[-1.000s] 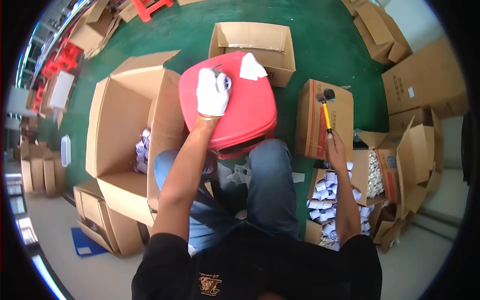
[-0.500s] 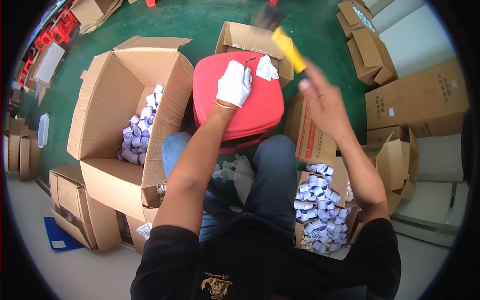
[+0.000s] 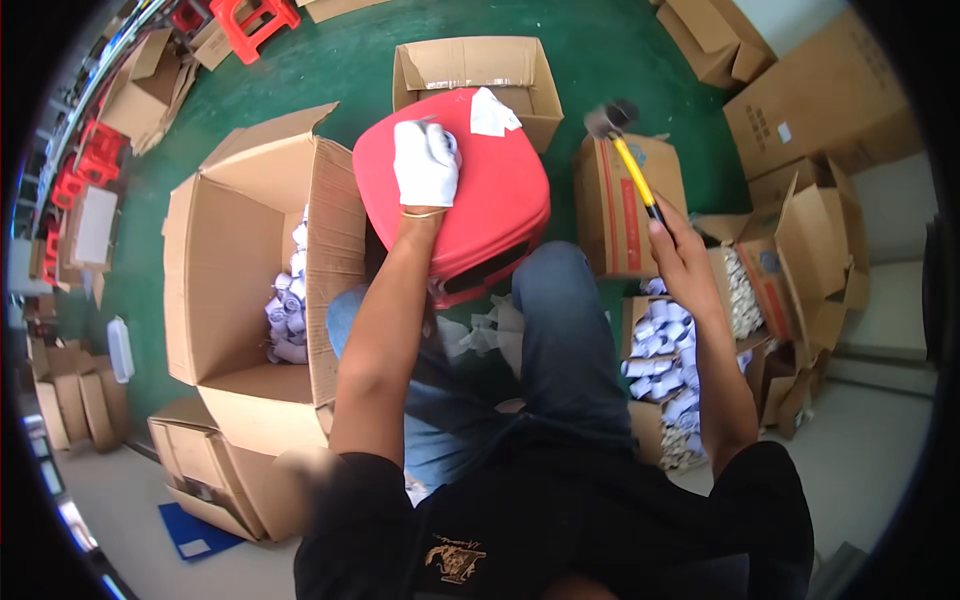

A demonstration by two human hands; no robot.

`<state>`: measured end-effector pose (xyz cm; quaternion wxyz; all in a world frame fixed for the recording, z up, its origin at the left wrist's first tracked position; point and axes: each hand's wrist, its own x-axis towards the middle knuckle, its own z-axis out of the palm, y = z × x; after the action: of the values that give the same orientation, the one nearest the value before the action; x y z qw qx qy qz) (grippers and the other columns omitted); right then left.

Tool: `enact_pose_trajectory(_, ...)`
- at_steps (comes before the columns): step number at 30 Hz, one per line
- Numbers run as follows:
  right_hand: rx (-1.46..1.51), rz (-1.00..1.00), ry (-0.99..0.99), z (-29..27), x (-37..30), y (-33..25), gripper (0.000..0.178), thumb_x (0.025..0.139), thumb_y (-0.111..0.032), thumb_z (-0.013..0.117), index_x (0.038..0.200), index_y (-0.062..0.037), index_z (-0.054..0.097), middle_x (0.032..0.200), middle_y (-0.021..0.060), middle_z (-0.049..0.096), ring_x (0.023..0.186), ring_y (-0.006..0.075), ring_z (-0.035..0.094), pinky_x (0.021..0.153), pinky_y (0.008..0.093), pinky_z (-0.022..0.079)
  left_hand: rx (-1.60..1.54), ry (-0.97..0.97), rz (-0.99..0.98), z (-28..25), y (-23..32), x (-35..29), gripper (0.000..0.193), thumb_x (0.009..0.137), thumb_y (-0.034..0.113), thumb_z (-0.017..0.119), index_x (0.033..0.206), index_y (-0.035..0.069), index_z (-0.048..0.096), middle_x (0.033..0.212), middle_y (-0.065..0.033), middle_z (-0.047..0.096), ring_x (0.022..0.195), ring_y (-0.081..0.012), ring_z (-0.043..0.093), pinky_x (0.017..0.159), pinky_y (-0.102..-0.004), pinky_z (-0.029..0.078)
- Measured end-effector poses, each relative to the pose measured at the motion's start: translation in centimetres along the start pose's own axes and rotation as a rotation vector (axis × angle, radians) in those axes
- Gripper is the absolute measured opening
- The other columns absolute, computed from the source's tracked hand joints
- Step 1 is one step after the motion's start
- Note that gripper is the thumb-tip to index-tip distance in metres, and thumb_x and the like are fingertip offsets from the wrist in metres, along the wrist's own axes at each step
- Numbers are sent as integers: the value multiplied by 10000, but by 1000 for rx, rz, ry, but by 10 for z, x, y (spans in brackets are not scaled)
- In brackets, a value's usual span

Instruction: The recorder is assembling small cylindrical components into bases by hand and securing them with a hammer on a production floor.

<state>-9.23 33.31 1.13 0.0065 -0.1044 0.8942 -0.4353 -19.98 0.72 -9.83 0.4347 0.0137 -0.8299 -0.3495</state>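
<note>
A red plastic stool (image 3: 490, 210) lies between my knees as a work surface. My left hand (image 3: 425, 162), in a white glove, presses a small white and metal piece down on the stool top. A white paper scrap (image 3: 492, 112) lies on the stool's far corner. My right hand (image 3: 678, 250) is bare and grips the yellow handle of a hammer (image 3: 625, 155), its dark head raised to the right of the stool, over a closed carton.
A large open carton (image 3: 250, 270) on my left holds several small white wrapped pieces. Another open carton (image 3: 660, 390) of the same pieces sits by my right knee. An empty open box (image 3: 480, 65) stands beyond the stool. More cartons ring the green floor.
The hammer went from low at my right side up high over the stool, and now has come back to the right, still raised. My left hand stays on the stool.
</note>
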Motion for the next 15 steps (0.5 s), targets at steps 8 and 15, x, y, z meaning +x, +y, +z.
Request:
enact_pose_trajectory(8, 179, 435, 59, 19, -105, 158, 420, 995, -216, 524, 1349, 11, 521, 1106, 108, 632, 953, 177, 573, 861, 273, 454, 401, -110, 82, -61, -2, 45, 170, 893, 197, 592, 830, 44, 633, 830, -115, 663, 677, -279, 630, 640, -349, 508)
enact_pose_trajectory(15, 115, 629, 50, 30, -39, 307, 360, 957, -322, 583, 1112, -1, 632, 810, 96, 629, 642, 184, 567, 589, 302, 468, 765, -94, 23, -150, 7, 53, 232, 881, 246, 618, 723, 84, 669, 749, -59, 690, 638, -250, 639, 601, -331, 508)
